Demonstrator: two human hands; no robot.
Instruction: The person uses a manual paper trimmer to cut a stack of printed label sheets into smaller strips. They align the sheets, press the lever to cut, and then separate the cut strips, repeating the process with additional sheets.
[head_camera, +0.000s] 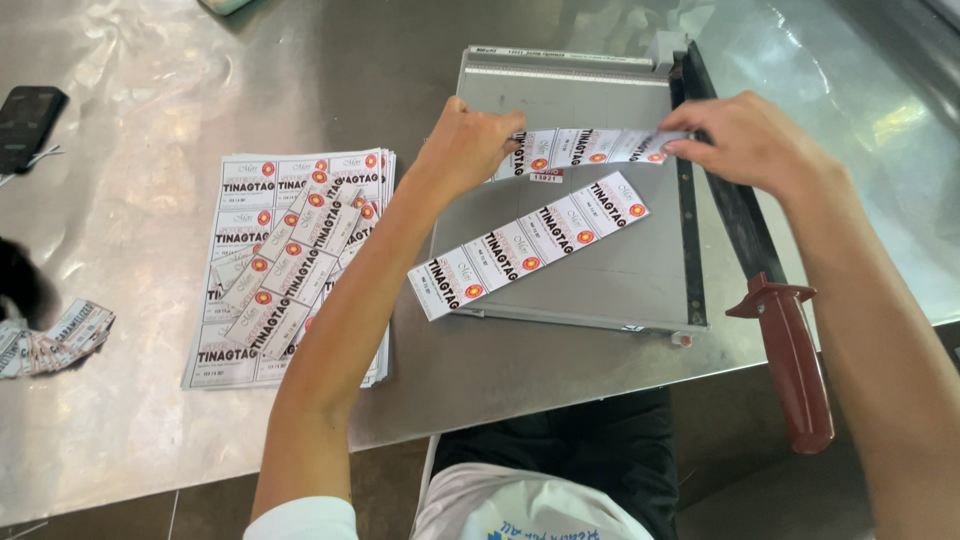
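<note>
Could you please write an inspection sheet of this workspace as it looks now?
Surface: shiny metal table.
Job's things: grey paper cutter, red-handled blade arm down; label strip held on it; second strip lying loose.
Clutter: stack of label sheets, cut strips on top, small pile, dark phone.
Grippers: left hand and right hand pinch the strip's ends.
Cables: nothing seen.
Surroundings: dark floor.
</note>
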